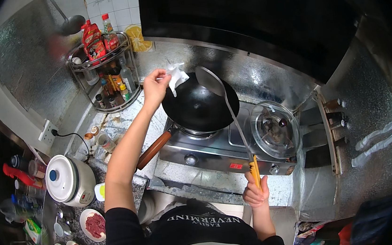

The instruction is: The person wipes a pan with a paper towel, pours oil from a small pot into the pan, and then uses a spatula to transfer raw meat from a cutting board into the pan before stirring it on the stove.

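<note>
My left hand [157, 86] is raised beside the far left rim of a black wok [194, 108], its fingers pinching a crumpled white piece [176, 76] that looks like tissue or thin plastic. The wok sits on the left burner of a steel gas stove [175, 155], its wooden handle [154, 150] pointing toward me on the left. In front of the stove's right side, my right hand [256, 193] is wrapped around the yellow handle of a long metal wok spatula [234, 114]. The spatula's broad head is up over the wok's far right side. Inside the wok I see only dark, shiny metal.
A glass lid [276, 131] covers the right burner. Bottles fill a two-tier rack [100, 61] at the back left. A white rice cooker [69, 180] and a plate of raw meat [94, 225] stand on the left counter. Knives hang in a rack [326, 131] on the right wall.
</note>
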`<action>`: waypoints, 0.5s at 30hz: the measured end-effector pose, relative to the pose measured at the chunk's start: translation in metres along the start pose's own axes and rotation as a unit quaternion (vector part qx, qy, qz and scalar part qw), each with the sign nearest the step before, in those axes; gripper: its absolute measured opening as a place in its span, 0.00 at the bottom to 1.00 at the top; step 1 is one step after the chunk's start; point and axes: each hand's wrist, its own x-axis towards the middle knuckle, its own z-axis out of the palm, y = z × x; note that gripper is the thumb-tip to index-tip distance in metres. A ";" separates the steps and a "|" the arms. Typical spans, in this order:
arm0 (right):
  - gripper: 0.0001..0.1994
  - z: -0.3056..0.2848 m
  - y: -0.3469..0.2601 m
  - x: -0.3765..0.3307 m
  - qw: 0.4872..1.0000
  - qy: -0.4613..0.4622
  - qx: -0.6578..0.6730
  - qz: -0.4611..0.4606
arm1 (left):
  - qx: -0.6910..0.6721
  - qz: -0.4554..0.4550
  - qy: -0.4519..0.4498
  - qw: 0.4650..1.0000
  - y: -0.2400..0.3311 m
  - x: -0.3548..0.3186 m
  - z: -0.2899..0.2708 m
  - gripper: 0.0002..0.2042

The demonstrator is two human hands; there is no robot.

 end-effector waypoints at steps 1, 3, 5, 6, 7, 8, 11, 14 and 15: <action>0.16 -0.002 0.005 0.003 0.996 -0.029 0.090 -0.009 | 0.012 0.013 0.010 1.000 0.007 -0.005 0.007 0.06; 0.14 0.000 0.014 0.009 0.986 -0.046 0.159 -0.009 | 0.062 0.094 0.006 0.994 0.023 -0.019 0.021 0.06; 0.13 -0.001 0.019 0.012 0.975 -0.064 0.212 0.004 | 0.037 0.126 -0.019 0.991 0.039 -0.031 0.036 0.06; 0.12 -0.001 0.023 0.013 0.973 -0.069 0.220 0.014 | 0.085 0.160 -0.040 0.983 0.042 -0.032 0.037 0.06; 0.12 -0.001 0.024 0.012 0.971 -0.073 0.225 0.020 | 0.132 0.193 -0.063 0.970 0.044 -0.032 0.037 0.06; 0.12 -0.003 0.024 0.012 0.970 -0.076 0.229 0.025 | 0.147 0.202 -0.070 0.966 0.042 -0.029 0.036 0.06; 0.11 -0.007 0.020 0.002 0.973 -0.068 0.220 0.003 | 0.266 0.220 -0.024 0.938 0.030 -0.020 0.027 0.05; 0.11 -0.006 0.010 -0.017 0.988 -0.072 0.134 -0.022 | 0.321 0.115 -0.054 0.939 0.010 -0.010 0.014 0.05; 0.12 -0.008 0.007 -0.025 0.992 -0.073 0.095 -0.031 | 0.335 0.093 -0.078 0.934 0.002 -0.007 0.013 0.05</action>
